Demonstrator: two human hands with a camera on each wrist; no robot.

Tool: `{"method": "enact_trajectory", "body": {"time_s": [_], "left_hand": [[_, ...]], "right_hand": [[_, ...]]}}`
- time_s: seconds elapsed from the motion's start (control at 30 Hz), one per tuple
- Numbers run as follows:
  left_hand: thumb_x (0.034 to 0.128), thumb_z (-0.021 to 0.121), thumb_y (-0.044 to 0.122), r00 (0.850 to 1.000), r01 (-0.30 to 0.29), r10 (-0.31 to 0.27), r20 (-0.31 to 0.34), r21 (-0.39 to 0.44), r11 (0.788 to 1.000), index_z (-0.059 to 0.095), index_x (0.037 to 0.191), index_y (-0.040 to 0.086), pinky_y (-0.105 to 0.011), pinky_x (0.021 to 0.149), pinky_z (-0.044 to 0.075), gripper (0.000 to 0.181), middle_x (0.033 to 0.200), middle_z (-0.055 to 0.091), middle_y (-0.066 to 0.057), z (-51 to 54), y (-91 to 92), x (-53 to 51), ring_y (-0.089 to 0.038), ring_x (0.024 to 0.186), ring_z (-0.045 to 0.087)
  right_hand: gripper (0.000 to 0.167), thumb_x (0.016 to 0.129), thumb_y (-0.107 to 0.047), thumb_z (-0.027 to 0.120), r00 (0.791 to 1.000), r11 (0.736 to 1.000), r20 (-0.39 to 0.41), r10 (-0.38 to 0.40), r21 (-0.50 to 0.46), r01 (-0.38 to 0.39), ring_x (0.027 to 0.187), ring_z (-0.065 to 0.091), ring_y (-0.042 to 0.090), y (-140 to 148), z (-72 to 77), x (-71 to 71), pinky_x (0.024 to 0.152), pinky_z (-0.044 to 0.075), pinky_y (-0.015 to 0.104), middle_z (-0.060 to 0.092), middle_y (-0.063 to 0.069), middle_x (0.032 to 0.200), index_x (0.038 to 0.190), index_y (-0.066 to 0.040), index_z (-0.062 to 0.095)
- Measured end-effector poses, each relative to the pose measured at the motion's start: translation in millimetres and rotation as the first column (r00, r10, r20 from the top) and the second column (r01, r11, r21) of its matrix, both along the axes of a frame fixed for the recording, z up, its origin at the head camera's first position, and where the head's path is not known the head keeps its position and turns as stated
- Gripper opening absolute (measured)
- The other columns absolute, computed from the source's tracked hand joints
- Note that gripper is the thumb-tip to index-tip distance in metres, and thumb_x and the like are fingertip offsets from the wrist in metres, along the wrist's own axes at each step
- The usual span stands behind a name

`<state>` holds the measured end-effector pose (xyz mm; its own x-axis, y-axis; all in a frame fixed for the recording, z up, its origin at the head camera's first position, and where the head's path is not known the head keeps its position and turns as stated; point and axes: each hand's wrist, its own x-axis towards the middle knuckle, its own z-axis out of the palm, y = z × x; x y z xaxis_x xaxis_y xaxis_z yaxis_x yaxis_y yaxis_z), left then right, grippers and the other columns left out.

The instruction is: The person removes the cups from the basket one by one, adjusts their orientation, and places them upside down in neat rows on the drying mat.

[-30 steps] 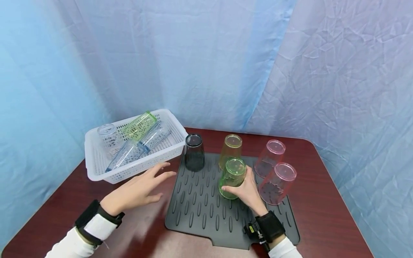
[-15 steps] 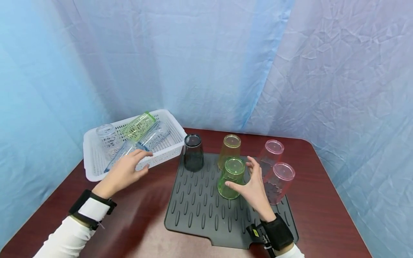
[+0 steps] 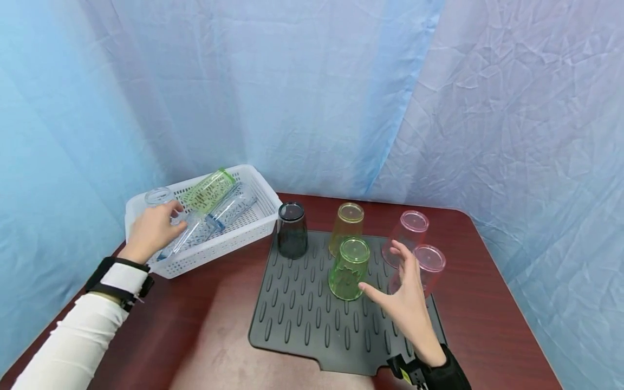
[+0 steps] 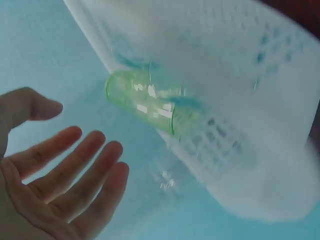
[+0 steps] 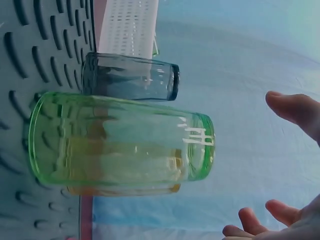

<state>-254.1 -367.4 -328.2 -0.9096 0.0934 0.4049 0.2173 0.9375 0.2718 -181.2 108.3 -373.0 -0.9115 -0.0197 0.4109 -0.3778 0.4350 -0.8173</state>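
My left hand (image 3: 152, 232) hovers over the left end of a white perforated basket (image 3: 233, 242), close to a clear glass (image 3: 158, 195). In the left wrist view its fingers are loosely bent and nothing lies between them. A light green glass (image 3: 210, 190) and two bluish glasses, one of them (image 3: 235, 206) at the right, lie in the basket. On the dark ribbed mat (image 3: 302, 330) an upside-down green glass (image 3: 349, 271) stands in front of a yellow glass (image 3: 347, 225). My right hand (image 3: 409, 306), thumb and fingers spread, is just right of the green glass, holding nothing.
A dark grey glass (image 3: 292, 233) stands upside down at the mat's back left corner. Two pink glasses stand at the right, the rear one (image 3: 411, 233) and the front one (image 3: 431, 262) partly behind my right hand. Blue cloth (image 3: 312, 108) hangs behind the table (image 3: 492, 303).
My right hand has let go of the green glass and drawn back to the right. My left hand has moved left from beside the mat to over the basket.
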Motion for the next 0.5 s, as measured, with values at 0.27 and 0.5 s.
{"method": "enact_trajectory", "body": {"time_s": [0.27,0.5], "left_hand": [[0.0858,0.065,0.018,0.984,-0.053,0.052,0.171,0.001,0.999,0.059,0.104,-0.011,-0.054,0.065,0.049,0.035,0.095,0.062,-0.031,13.2,-20.5,-22.2,-0.043,0.080,0.061],[0.0833,0.067,0.021,0.943,-0.077,0.088,0.321,-0.047,0.996,0.060,0.096,-0.012,-0.042,0.057,0.046,0.037,0.087,0.060,-0.026,10.5,-22.8,-42.3,-0.031,0.066,0.055]], "right_hand": [[0.093,0.069,-0.009,0.088,1.000,0.999,-0.002,-0.014,0.030,0.014,0.131,0.037,0.026,1,-10.9,20.9,0.108,0.027,0.044,0.040,0.012,0.135,0.144,-0.012,0.035],[0.093,0.067,-0.014,0.089,0.994,0.999,0.109,-0.022,0.046,0.017,0.133,0.035,0.028,-13,-23.6,36.3,0.108,0.027,0.050,0.041,0.007,0.134,0.144,-0.019,0.037]]}}
